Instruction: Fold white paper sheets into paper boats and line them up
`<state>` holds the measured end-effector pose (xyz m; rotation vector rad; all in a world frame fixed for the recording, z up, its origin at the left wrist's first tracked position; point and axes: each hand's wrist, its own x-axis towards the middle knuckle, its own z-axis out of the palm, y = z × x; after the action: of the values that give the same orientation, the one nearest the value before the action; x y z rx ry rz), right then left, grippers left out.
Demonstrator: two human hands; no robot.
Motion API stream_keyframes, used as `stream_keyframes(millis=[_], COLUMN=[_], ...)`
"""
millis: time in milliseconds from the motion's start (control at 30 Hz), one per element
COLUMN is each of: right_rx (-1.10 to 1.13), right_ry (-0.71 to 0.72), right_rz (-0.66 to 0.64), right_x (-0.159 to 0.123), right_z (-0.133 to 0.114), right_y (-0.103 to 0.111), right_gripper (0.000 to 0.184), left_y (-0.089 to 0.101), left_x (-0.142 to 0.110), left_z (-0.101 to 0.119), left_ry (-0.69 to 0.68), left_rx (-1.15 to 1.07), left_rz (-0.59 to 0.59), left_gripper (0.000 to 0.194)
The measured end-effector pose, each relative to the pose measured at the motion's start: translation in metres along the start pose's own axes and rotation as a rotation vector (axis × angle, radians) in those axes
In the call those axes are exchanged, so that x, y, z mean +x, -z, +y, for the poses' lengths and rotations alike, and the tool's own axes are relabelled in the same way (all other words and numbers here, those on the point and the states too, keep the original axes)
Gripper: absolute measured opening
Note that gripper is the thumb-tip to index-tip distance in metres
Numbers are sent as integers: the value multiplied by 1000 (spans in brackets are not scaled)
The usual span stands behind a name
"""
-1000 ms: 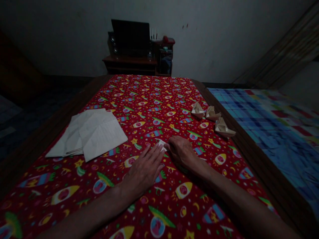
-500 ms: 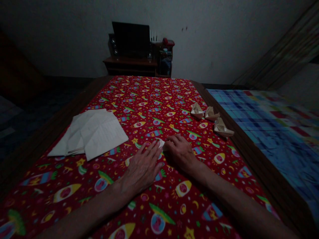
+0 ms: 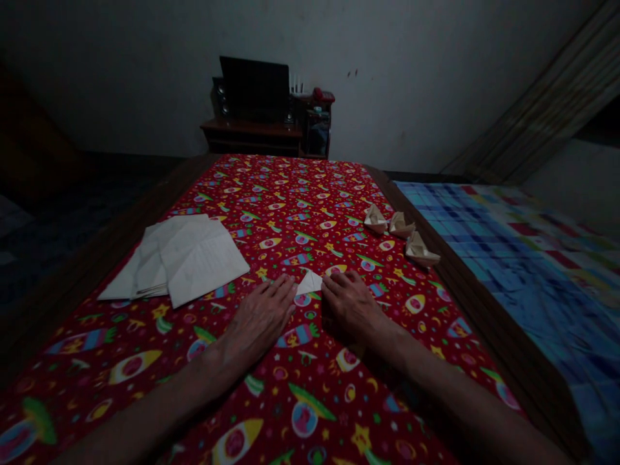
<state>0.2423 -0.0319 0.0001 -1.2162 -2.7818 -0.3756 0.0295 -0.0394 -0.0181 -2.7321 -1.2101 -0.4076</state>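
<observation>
A small white piece of folded paper (image 3: 309,283), triangular in shape, lies on the red patterned cloth between my two hands. My left hand (image 3: 268,310) is at its left corner, fingers close together and bent over it, the thumb tucked near the cloth. At the opposite corner, my right hand (image 3: 351,300) has its fingers curled and closed on the paper's edge. Both outer corners are partly hidden by the fingertips. Three folded paper boats, the nearest paper boat (image 3: 421,250) among them, stand to the right beyond my right hand.
A fanned stack of white paper sheets (image 3: 203,258) lies on the left. The red cloth (image 3: 300,355) covers a table with dark wooden edges (image 3: 484,323). A blue checked sheet (image 3: 484,258) spreads on the right. Against the far wall stands a screen (image 3: 254,89).
My left hand has drawn back left, its fingers now closer together, and more of the folded paper shows between my hands. The view has shifted slightly.
</observation>
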Motion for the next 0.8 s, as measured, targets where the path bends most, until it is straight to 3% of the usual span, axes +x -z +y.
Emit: stream_keyframes(millis=[133, 300, 567, 700, 800], right_rx=[33, 216, 419, 379, 243], right_ry=[19, 84, 159, 170, 100], right_rz=[2, -15, 26, 8, 5], right_x=[12, 18, 19, 19, 20], right_z=[0, 14, 28, 25, 18], right_y=[6, 3, 0, 1, -2], right_gripper=[10, 2, 9, 6, 14], left_y=[-2, 0, 1, -1, -3], left_x=[2, 5, 8, 8, 7], left_z=[-5, -10, -10, -11, -12], left_ry=[9, 58, 71, 53, 57], left_rx=[-123, -248, -381, -399, -403], left_rz=[80, 96, 152, 180, 183], left_gripper=[31, 33, 36, 37, 36])
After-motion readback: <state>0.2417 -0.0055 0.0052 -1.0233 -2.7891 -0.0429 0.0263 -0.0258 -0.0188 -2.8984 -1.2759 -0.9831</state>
